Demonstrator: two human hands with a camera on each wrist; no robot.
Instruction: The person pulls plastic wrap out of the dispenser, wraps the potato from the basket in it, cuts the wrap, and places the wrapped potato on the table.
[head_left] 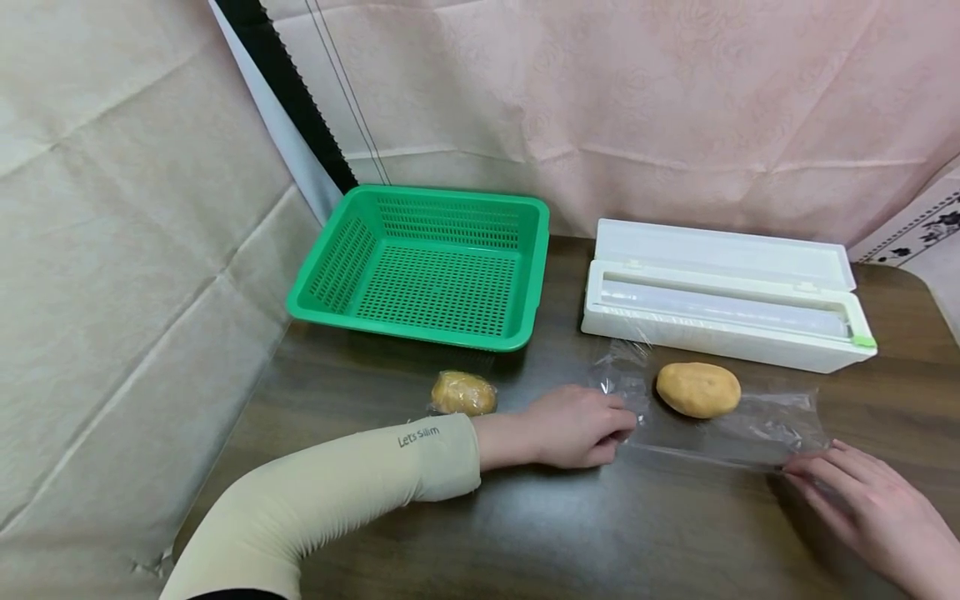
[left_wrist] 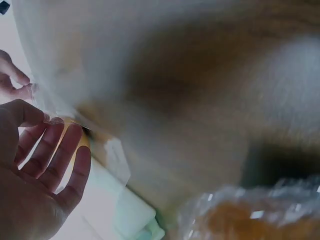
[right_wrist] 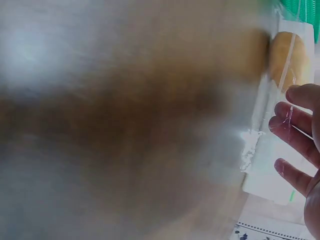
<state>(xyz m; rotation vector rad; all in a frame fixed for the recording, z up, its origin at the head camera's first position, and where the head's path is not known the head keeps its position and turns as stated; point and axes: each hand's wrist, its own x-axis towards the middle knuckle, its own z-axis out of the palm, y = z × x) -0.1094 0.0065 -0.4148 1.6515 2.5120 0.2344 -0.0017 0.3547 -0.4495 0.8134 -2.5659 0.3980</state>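
- While the near edge of the clear film [head_left: 776, 421] is held up, one corner is pinched by the right hand [head_left: 862, 500], lower right, and another by the left hand [head_left: 577, 425], just below centre.
- On the cream sleeve [head_left: 360, 458], lower left, dark lettering can be read, apparently "Let's Slim".
- Limp, light and clingy handling is to be expected of the film; it is best taken by its corners.
- Right of centre, a bare potato [head_left: 699, 390] is set, seemingly on the film; judged firm and sturdy, it is best gripped round its middle.
- Left of centre, a wrapped potato [head_left: 463, 393] is seen, probably slippery.
- No labels can be made out on the green basket [head_left: 412, 332], upper left of centre, or the white box [head_left: 720, 343], upper right.
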